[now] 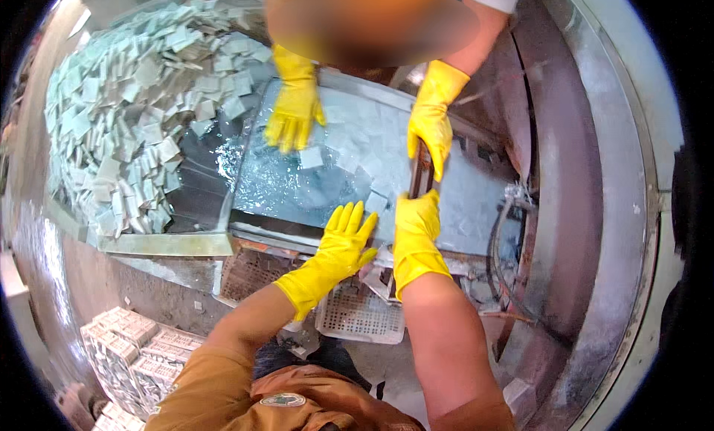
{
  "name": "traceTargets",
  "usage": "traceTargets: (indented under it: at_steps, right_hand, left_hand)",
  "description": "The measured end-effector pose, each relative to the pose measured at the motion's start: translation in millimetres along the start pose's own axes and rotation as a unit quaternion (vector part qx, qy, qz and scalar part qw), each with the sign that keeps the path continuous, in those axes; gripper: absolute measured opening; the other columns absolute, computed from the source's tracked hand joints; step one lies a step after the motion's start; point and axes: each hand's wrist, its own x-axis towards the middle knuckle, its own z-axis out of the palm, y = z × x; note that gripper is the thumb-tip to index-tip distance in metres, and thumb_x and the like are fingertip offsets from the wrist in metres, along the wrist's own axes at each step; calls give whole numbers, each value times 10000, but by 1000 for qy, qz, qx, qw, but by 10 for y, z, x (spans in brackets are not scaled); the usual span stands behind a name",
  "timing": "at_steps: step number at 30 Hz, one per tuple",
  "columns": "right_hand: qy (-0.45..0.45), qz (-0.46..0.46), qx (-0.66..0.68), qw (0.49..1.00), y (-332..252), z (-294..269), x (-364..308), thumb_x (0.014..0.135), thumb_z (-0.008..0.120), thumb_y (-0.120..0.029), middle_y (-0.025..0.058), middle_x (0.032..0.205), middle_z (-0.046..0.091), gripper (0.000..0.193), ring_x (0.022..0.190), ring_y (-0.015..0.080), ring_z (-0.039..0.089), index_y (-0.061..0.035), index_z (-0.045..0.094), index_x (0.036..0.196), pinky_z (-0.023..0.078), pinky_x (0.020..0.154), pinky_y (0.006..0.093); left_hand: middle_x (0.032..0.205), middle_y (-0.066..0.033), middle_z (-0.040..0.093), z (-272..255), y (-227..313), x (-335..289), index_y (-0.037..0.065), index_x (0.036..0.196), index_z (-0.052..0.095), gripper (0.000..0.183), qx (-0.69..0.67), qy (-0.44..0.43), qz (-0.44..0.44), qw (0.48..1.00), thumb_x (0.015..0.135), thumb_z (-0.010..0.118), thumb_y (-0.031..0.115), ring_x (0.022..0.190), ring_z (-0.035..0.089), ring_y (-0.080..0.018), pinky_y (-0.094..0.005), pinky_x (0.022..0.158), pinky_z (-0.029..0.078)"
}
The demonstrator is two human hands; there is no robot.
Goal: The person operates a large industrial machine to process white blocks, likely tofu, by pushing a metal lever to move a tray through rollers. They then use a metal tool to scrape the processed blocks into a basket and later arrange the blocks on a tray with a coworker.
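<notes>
My left hand, in a yellow rubber glove, lies flat with fingers stretched over the near edge of a shallow water basin. It holds nothing. My right hand, gloved alike, is closed around the near end of a dark brown bar that spans part of the basin. Across from me, a co-worker's gloved hand grips the bar's far end. Their other gloved hand is spread above the water, near a pale square tile. Another tile lies just beyond my left fingertips.
A large heap of pale tiles rises to the left of the basin. Perforated plastic baskets sit below its near edge. Stacked crates stand at the lower left. A hose curves by the basin's right end, before a curved wall.
</notes>
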Motion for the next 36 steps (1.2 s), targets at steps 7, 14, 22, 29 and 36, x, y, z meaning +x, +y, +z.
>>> traceTargets:
  at_steps: [7,14,22,29,36]
  right_hand:
    - [27,-28,-4,999,0,66,-35,849,714,-386,220,986,742,479,915,437,717,-50,609,1175,569,787,550]
    - [28,-30,-18,999,18,31,-28,839,712,-372,226,965,737,468,907,445,717,-50,614,1163,566,787,555]
    - [-17,7,2,1000,-61,-90,-30,825,741,-366,234,1073,714,495,1010,441,696,-40,604,1171,560,842,546]
    - [-14,15,-14,1000,-147,-56,-26,828,757,-380,194,1027,723,475,970,416,715,-58,608,1144,572,820,537]
    - [-25,-4,-9,1000,-92,-6,-43,844,747,-369,204,1043,715,482,952,420,715,-44,589,1162,570,814,530]
  left_hand:
    - [1357,-270,602,-1613,-1479,-329,10,1362,611,623,168,227,4,959,799,805,194,1257,562,-491,-589,1137,386]
    - [1544,-257,468,-2322,-2950,573,150,1529,502,730,403,193,-108,888,909,708,477,1433,392,-497,-589,1222,234]
    - [1564,-228,457,-2022,-2450,628,231,1530,509,736,423,69,-164,888,895,683,559,1457,351,-507,-712,1188,143]
    - [1495,-289,501,-1530,-1613,199,111,1420,609,665,273,39,-81,958,836,769,384,1351,471,-502,-614,1160,311]
    - [1537,-226,494,-960,-1529,1638,190,1484,558,604,225,71,43,971,935,670,415,1398,462,-445,-597,1178,305]
